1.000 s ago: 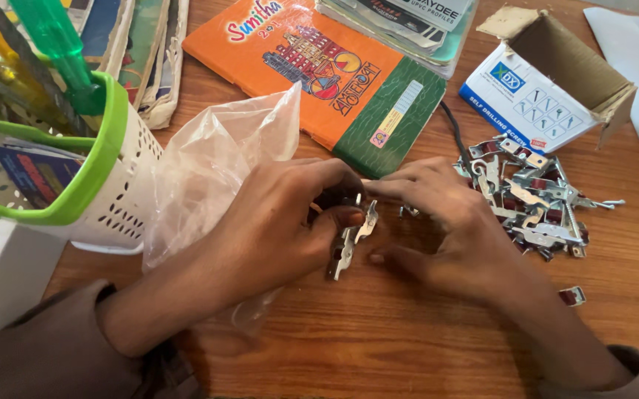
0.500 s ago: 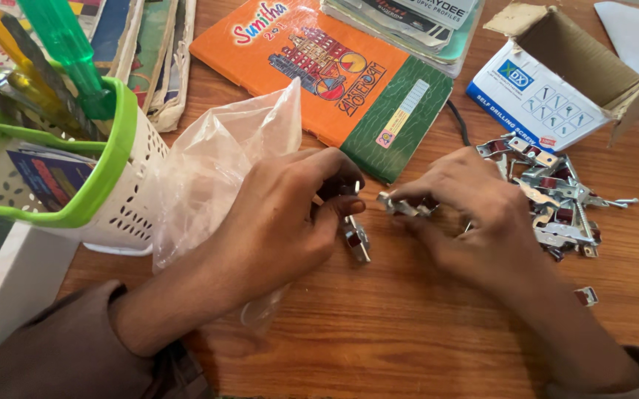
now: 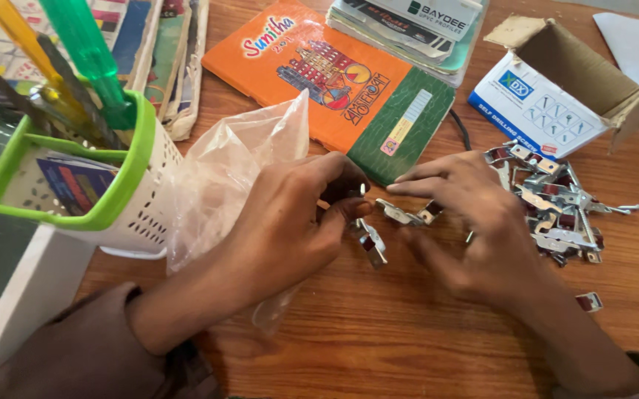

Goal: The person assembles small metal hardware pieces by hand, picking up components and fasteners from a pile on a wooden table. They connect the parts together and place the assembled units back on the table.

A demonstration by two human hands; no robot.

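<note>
My left hand (image 3: pixel 290 222) pinches a small metal clip (image 3: pixel 370 242) between thumb and fingers, just above the wooden table (image 3: pixel 408 347). My right hand (image 3: pixel 475 229) holds another metal clip (image 3: pixel 408 215) by its end, its other fingers spread; the two clips sit a few centimetres apart between the hands. A pile of several similar metal clips (image 3: pixel 556 207) lies on the table just right of my right hand. One loose clip (image 3: pixel 590 301) rests near my right wrist.
A clear plastic bag (image 3: pixel 231 170) lies under my left forearm. A green-rimmed white basket (image 3: pixel 124 214) with pens stands at left. An orange and green notebook (image 3: pixel 334 81), stacked booklets (image 3: pixel 408 22) and an open cardboard box (image 3: pixel 563 89) lie beyond the hands.
The hands were pressed together over the clips; they have drawn apart, each now with its own clip. The view has shifted slightly.
</note>
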